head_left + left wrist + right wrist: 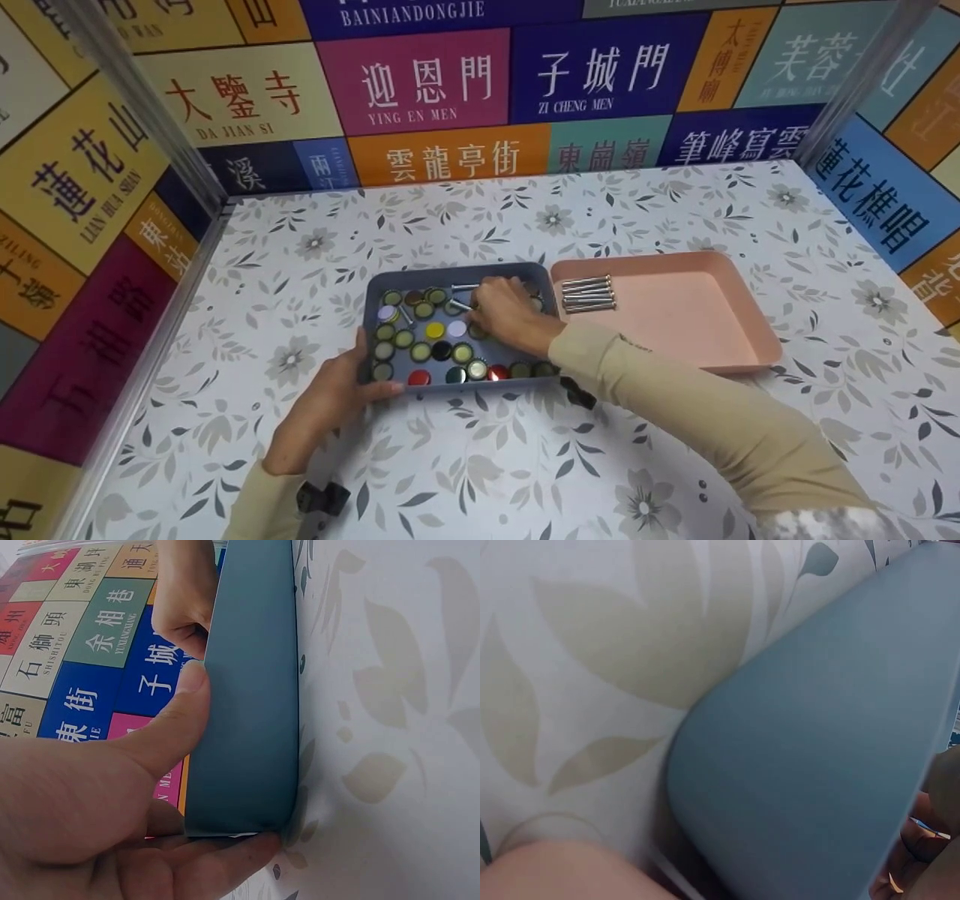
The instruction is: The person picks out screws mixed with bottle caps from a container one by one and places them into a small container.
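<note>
A blue-grey tray [487, 384] holds many bottle caps, such as a yellow cap [435, 330] and a red cap [419, 377], with a few metal screws among them. My left hand [334, 386] grips its near left corner, thumb on the rim and fingers beneath and along the side. Inside the tray, my right hand [510, 311] reaches down with curled fingers and pinches a silver screw [460, 305]; its fingertips are partly hidden. Another screw [465, 287] lies just behind. In the right wrist view, the tray's wall [810, 735] covers most of the fingers [922, 847].
A pink tray [675, 322] stands directly right of the blue-grey one, with several screws [589, 292] lined up at its left end. Both trays are on a floral-patterned table [480, 465]. Panels with coloured signs [420, 82] rise along the back and sides.
</note>
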Demonstrator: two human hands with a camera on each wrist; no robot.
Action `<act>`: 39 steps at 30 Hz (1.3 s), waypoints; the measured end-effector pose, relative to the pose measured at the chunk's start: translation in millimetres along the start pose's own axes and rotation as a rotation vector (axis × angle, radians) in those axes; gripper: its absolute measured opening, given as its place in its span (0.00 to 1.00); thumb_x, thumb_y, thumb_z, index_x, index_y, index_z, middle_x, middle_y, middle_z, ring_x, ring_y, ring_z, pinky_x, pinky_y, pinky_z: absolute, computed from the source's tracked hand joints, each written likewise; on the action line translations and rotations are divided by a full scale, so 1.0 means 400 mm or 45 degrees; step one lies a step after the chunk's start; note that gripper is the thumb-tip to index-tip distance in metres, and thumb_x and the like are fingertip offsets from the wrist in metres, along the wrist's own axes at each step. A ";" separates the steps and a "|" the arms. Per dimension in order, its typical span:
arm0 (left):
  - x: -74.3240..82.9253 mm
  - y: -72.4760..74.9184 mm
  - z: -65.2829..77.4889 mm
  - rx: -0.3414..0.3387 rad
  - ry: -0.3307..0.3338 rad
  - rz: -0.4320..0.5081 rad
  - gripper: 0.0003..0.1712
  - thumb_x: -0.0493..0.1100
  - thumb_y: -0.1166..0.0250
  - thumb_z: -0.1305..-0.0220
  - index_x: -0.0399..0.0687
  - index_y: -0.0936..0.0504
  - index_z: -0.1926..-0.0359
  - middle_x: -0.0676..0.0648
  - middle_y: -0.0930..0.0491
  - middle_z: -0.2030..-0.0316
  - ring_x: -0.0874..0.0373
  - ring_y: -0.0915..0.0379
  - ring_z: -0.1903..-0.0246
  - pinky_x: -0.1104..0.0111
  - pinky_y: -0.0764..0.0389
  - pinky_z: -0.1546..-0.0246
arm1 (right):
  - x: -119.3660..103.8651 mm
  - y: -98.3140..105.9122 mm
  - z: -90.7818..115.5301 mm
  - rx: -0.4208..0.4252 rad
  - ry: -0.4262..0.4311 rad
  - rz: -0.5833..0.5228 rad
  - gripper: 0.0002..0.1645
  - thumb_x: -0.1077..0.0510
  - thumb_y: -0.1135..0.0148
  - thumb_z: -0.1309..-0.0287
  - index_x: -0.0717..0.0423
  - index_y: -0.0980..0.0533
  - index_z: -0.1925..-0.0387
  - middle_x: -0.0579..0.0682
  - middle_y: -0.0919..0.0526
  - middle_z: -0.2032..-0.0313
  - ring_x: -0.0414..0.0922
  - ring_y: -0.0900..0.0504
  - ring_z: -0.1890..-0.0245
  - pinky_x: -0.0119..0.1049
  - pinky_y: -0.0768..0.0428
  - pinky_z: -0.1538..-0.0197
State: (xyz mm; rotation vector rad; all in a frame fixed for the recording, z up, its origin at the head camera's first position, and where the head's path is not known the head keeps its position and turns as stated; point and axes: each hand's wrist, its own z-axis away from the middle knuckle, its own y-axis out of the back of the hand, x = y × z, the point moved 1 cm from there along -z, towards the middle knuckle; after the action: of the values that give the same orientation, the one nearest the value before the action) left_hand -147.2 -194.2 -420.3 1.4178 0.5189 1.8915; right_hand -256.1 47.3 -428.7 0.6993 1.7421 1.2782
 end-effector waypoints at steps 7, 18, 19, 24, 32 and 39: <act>-0.004 -0.002 -0.003 -0.006 -0.006 -0.020 0.64 0.54 0.28 0.40 0.32 0.63 0.23 0.27 0.44 0.26 0.34 0.45 0.26 0.46 0.43 0.25 | 0.005 -0.005 0.005 0.004 -0.005 0.015 0.11 0.57 0.31 0.40 0.62 0.12 0.71 0.58 0.12 0.69 0.56 0.14 0.65 0.53 0.22 0.55; 0.003 -0.001 -0.001 -0.001 -0.002 -0.029 0.63 0.52 0.29 0.38 0.32 0.63 0.22 0.27 0.45 0.26 0.34 0.46 0.26 0.46 0.43 0.25 | 0.008 -0.005 0.009 0.055 0.017 -0.016 0.10 0.60 0.34 0.38 0.62 0.12 0.69 0.58 0.13 0.69 0.57 0.15 0.66 0.52 0.22 0.54; 0.003 -0.001 -0.001 -0.002 -0.001 -0.028 0.63 0.52 0.29 0.38 0.32 0.63 0.22 0.27 0.44 0.26 0.34 0.46 0.26 0.46 0.43 0.25 | 0.009 -0.006 0.009 0.059 0.016 -0.023 0.09 0.60 0.34 0.39 0.62 0.12 0.69 0.58 0.13 0.69 0.57 0.15 0.65 0.52 0.23 0.54; 0.002 -0.001 -0.002 -0.005 0.002 -0.030 0.63 0.53 0.28 0.39 0.32 0.63 0.22 0.27 0.44 0.26 0.34 0.45 0.27 0.46 0.43 0.25 | 0.009 -0.004 0.010 0.081 0.036 -0.038 0.08 0.61 0.34 0.39 0.62 0.12 0.66 0.58 0.12 0.67 0.56 0.14 0.65 0.52 0.22 0.53; -0.001 -0.001 -0.002 -0.005 -0.004 -0.025 0.64 0.54 0.28 0.40 0.32 0.63 0.22 0.28 0.44 0.26 0.35 0.45 0.26 0.46 0.43 0.25 | 0.008 0.009 0.011 0.094 0.073 -0.052 0.07 0.63 0.35 0.40 0.61 0.12 0.66 0.57 0.12 0.68 0.54 0.15 0.64 0.50 0.21 0.52; -0.001 -0.002 -0.002 0.001 -0.005 -0.014 0.64 0.54 0.28 0.40 0.33 0.63 0.22 0.28 0.40 0.27 0.36 0.43 0.27 0.47 0.43 0.24 | 0.021 0.024 0.015 0.120 0.078 -0.056 0.07 0.63 0.35 0.40 0.59 0.12 0.69 0.55 0.13 0.70 0.53 0.17 0.66 0.49 0.22 0.53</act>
State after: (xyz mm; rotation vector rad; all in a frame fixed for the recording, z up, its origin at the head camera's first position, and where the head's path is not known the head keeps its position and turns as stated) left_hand -147.6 -194.0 -421.3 1.4161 0.5248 1.8794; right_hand -255.4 60.2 -423.0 0.6778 1.8674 1.2048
